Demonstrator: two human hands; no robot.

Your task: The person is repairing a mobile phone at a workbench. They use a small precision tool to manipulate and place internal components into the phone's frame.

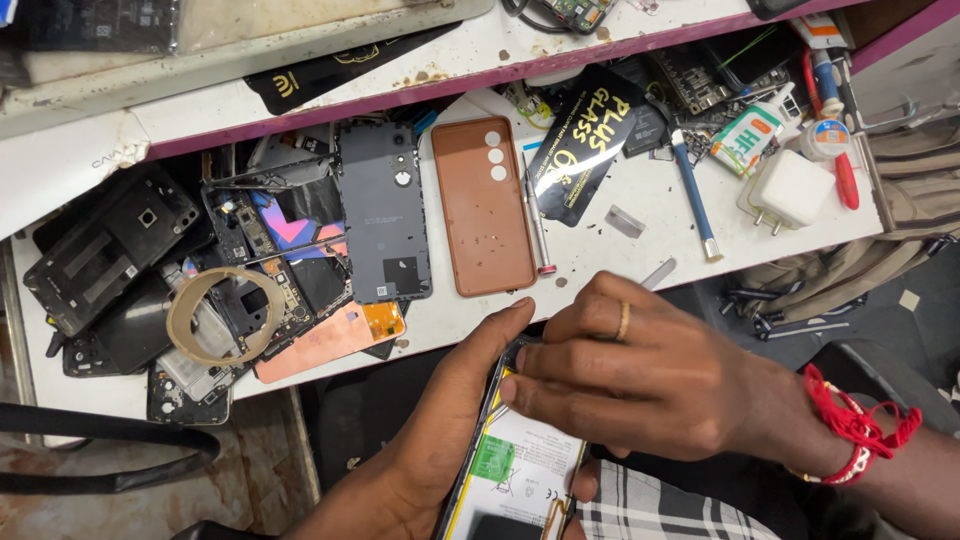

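I have my left hand [450, 400] wrapped around an opened phone [515, 465], held low over my lap at the near edge of the table [620, 250]. My right hand [640, 375] presses its fingertips on the phone's top end, pinched together. The risk I see is a slip: too much push could crack the exposed parts or drop the phone. The brown case [483, 205] lies far.

brown phone case [484, 207]; grey back cover [384, 212]; red wrist thread [856, 422].
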